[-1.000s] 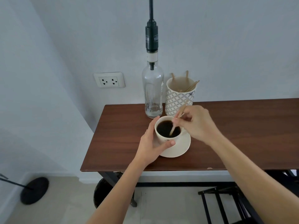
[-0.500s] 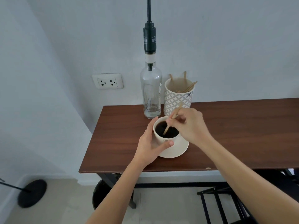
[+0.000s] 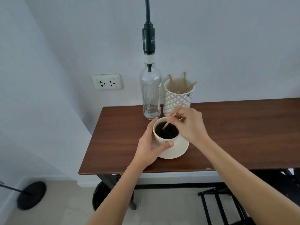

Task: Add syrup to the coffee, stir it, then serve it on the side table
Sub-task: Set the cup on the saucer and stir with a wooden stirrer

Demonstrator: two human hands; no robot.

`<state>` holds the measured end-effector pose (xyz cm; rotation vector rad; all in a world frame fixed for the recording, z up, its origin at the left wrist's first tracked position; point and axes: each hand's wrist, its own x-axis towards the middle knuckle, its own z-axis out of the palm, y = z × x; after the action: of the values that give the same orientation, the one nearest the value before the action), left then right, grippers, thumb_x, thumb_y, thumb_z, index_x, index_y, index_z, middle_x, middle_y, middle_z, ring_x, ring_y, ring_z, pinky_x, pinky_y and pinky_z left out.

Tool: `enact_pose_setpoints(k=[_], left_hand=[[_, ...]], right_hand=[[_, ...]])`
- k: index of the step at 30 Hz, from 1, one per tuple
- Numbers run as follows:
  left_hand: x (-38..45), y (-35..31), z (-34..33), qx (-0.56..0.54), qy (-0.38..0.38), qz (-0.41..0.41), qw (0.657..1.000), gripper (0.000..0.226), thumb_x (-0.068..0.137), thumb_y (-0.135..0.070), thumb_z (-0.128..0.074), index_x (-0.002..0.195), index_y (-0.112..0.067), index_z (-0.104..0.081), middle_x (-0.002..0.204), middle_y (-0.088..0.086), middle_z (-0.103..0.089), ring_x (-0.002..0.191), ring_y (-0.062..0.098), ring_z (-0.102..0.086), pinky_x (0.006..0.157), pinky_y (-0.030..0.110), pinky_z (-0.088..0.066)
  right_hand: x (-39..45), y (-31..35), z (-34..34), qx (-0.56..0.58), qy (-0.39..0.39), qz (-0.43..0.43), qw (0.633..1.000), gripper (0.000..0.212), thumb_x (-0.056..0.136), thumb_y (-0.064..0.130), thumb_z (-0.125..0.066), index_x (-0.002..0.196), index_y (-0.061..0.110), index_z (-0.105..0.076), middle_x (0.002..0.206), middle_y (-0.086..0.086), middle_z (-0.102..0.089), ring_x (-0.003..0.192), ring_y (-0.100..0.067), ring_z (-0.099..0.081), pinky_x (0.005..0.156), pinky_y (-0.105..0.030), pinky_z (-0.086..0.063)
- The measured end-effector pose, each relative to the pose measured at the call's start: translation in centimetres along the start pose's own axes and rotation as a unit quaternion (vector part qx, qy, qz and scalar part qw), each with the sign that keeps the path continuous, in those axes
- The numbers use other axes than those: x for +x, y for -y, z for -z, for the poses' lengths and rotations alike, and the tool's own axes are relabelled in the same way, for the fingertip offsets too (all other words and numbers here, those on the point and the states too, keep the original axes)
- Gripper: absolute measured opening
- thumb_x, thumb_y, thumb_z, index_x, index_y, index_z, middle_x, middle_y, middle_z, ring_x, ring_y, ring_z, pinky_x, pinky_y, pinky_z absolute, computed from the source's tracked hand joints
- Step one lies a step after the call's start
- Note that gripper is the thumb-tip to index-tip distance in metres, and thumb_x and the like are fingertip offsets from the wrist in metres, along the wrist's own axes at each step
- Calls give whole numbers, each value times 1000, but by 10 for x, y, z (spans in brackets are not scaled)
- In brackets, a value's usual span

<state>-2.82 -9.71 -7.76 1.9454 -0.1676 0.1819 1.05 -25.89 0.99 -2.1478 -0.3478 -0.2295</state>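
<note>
The coffee cup (image 3: pixel 165 133) stands on its saucer (image 3: pixel 177 151) near the left front part of the wooden table (image 3: pixel 243 135), and it is filled with dark coffee quite close to the rim. The left hand (image 3: pixel 150 146) is curled around the cup's left side, the thumb pressing on the front wall, so the cup is steadied. The right hand (image 3: pixel 189 125) pinches a thin wooden stir stick (image 3: pixel 172 116) between the fingertips, and the lower end of the stick is dipped in the coffee. The main risk, in my judgement, is a spill — the level is high, and a fast or wide stirring motion could push coffee over the rim onto the saucer and the thumb. The stick is thin and may bend or slip if it is pressed against the cup wall. Just behind the cup stands the syrup bottle (image 3: pixel 150 93) with a tall pump, and beside it the patterned holder (image 3: pixel 177 98) with more sticks; the right hand could knock either one. When the cup is carried later, it may slide on the saucer if this is tilted.
</note>
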Motion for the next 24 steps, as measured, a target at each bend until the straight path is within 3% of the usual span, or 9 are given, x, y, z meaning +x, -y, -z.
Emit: enact_pose_setpoints(k=[3, 5, 9, 14, 19, 22, 24], left_hand=[[0, -2, 0, 2, -4, 1, 1000, 84, 70, -70, -76, 138, -66, -27, 135, -37, -52, 131, -12, -46, 98, -1, -35], [0, -1, 0, 4, -4, 3, 1000, 84, 70, -70, -77, 137, -68, -26, 135, -38, -52, 132, -11, -45, 98, 0, -34], [1, 3, 0, 3, 2, 13, 1000, 87, 71, -65, -79, 141, -63, -26, 135, -38, -52, 132, -10, -46, 99, 2, -36], [1, 2, -1, 5, -1, 4, 1000, 84, 73, -63, -79, 138, -66, -27, 135, -37, -53, 131, -12, -47, 98, 0, -35], [1, 2, 0, 8, 0, 4, 1000, 86, 72, -65, -79, 140, -64, -26, 136, -37, -51, 132, -11, -45, 100, 2, -35], [1, 3, 0, 2, 4, 8, 1000, 90, 71, -66, -78, 146, -54, -29, 137, -34, -52, 133, -7, -47, 103, 11, -37], [0, 4, 0, -5, 7, 6, 1000, 92, 73, -63, -79, 149, -47, -30, 138, -31, -54, 133, -5, -48, 104, 15, -39]], right_hand=[[6, -6, 12, -61, -41, 7, 997, 9, 87, 20, -73, 81, 13, -73, 78, 7, -74, 75, -8, -67, 72, -24, -48], [6, -10, 27, -89, -22, 2, 996, 9, 85, 22, -73, 78, 17, -71, 74, 4, -74, 74, -14, -68, 73, -32, -51], [-1, -6, 23, -10, 63, -25, 998, 11, 82, 22, -77, 74, 23, -71, 68, 5, -75, 71, -10, -71, 73, -27, -51], [6, -5, 3, -4, -22, 12, 1000, 10, 86, 16, -75, 76, 15, -73, 72, 15, -71, 70, 0, -65, 68, -9, -43], [6, -15, 30, -68, -9, 12, 998, 11, 84, 19, -74, 74, 19, -70, 68, 10, -72, 69, -3, -67, 72, -25, -51], [-5, -11, 24, -4, 50, -15, 999, 11, 82, 21, -77, 73, 24, -71, 68, 6, -75, 70, -10, -72, 74, -27, -53], [-6, -8, 10, 49, 36, -23, 998, 7, 82, 17, -78, 76, 18, -74, 71, 8, -76, 73, -4, -72, 74, -22, -54]])
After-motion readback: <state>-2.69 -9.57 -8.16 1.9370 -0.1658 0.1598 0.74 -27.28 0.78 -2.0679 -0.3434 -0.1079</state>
